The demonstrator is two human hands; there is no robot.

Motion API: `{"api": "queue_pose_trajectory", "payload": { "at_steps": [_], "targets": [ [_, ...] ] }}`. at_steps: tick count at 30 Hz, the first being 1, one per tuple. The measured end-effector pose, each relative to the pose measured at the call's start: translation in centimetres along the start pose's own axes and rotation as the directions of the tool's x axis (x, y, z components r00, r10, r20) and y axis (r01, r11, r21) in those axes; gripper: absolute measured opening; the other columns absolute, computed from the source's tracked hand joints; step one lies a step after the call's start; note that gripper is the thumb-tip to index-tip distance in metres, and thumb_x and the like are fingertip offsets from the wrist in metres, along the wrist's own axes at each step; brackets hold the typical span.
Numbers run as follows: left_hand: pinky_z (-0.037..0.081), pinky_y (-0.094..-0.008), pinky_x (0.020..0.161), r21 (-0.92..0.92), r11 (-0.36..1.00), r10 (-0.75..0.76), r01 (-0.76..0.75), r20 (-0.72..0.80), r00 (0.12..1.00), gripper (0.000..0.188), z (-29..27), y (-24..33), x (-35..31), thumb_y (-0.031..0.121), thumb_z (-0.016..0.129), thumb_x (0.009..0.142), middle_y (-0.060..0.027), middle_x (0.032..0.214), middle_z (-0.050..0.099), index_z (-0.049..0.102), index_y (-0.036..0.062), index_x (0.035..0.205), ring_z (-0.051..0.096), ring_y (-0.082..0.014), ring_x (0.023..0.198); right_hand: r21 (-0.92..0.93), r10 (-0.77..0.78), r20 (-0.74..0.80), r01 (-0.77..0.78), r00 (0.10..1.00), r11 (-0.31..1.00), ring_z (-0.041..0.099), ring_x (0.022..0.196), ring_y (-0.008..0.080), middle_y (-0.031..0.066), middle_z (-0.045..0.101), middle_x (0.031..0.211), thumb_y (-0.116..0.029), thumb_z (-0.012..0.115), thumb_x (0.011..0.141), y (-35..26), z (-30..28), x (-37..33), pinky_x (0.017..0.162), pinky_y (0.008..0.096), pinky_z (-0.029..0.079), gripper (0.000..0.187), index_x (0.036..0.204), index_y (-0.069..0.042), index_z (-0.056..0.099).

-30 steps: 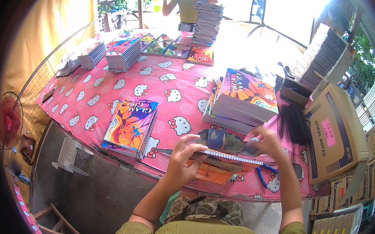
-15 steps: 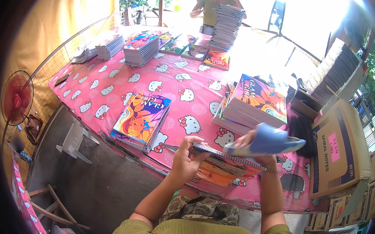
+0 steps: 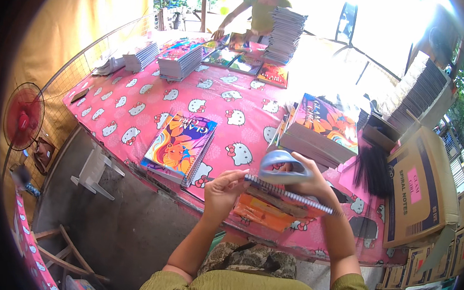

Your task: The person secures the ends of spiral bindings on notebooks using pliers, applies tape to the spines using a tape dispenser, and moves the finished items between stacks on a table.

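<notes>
My left hand point(image 3: 224, 191) pinches the left end of a notebook point(image 3: 312, 209) at the table's near edge. The notebook is held with its bound edge up, and a spiral coil point(image 3: 289, 195) runs along that edge. My right hand point(image 3: 313, 178) grips a blue rubber slipper point(image 3: 283, 170) just above the coil; whether the slipper touches the coil I cannot tell. Below the notebook sits an orange block-like thing point(image 3: 262, 212), partly hidden. To the left lies a small stack of spiral notebooks with colourful covers point(image 3: 179, 145).
A taller notebook stack point(image 3: 322, 123) stands right of centre, near black coils point(image 3: 375, 171) and a cardboard box point(image 3: 421, 186). More stacks point(image 3: 179, 63) line the far side, where a person point(image 3: 262, 15) stands. A red fan point(image 3: 23, 115) and white stool point(image 3: 96, 174) are left.
The slipper has moved left along the coil and turned, so its strap opening now shows. My left hand stays on the notebook's end. Across the table, the person's arm now reaches down to the books.
</notes>
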State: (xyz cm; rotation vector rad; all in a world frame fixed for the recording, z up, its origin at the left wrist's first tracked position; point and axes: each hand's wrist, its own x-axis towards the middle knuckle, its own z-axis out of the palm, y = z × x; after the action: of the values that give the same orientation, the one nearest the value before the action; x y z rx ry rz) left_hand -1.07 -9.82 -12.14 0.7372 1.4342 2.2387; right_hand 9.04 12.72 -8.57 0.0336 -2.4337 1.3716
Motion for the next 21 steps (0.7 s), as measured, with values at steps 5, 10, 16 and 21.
{"api": "queue_pose_trajectory", "payload": {
  "at_steps": [5,10,16,21],
  "targets": [
    [0.052,-0.0275,0.077,-0.162,0.986,0.051,-0.031,0.125,0.991,0.023,-0.1,-0.3,1.2,-0.007,0.070,0.080,-0.0087,0.105,0.066,0.065,-0.0012,0.102,0.063,-0.0144,0.095,-0.731,0.243,-0.207,-0.315,0.948,0.605,0.061,0.092,0.0325,0.0158,0.062,0.104,-0.019,0.072,0.068,2.8,-0.9,-5.9,0.072,0.0425,0.051,0.042,0.105,-0.005,0.058],
    [0.053,-0.0324,0.082,-0.064,0.966,0.258,-0.252,0.360,0.897,0.025,1.3,3.4,3.5,0.000,0.077,0.076,-0.0090,0.093,0.067,0.061,0.0034,0.096,0.064,-0.0160,0.091,-0.806,0.017,-0.334,-0.295,0.943,0.513,0.048,0.117,0.0372,0.0184,0.046,0.133,-0.035,0.077,0.069,1.7,0.7,-12.8,0.093,0.0483,0.040,0.060,0.118,-0.006,0.056],
    [0.057,-0.0321,0.073,0.108,0.394,0.834,-0.913,0.375,0.404,0.025,1.2,11.3,-1.4,0.002,0.074,0.075,-0.0089,0.090,0.070,0.064,0.0067,0.098,0.067,-0.0208,0.085,-0.657,0.376,-0.529,-0.648,0.761,0.385,0.037,0.129,0.0387,0.0217,0.039,0.139,-0.039,0.070,0.080,-0.1,1.2,-22.1,0.103,0.0522,0.030,0.066,0.130,-0.004,0.046],
    [0.057,-0.0338,0.076,0.370,0.714,0.316,-0.595,0.587,0.745,0.029,3.8,3.5,-3.8,-0.009,0.068,0.074,-0.0136,0.107,0.067,0.068,0.0009,0.101,0.067,-0.0243,0.089,-0.579,0.330,-0.587,-0.668,0.740,0.468,0.041,0.126,0.0330,0.0172,0.047,0.133,-0.031,0.064,0.085,1.0,1.1,-22.5,0.106,0.0524,0.025,0.053,0.127,-0.003,0.047]
  ]
}}
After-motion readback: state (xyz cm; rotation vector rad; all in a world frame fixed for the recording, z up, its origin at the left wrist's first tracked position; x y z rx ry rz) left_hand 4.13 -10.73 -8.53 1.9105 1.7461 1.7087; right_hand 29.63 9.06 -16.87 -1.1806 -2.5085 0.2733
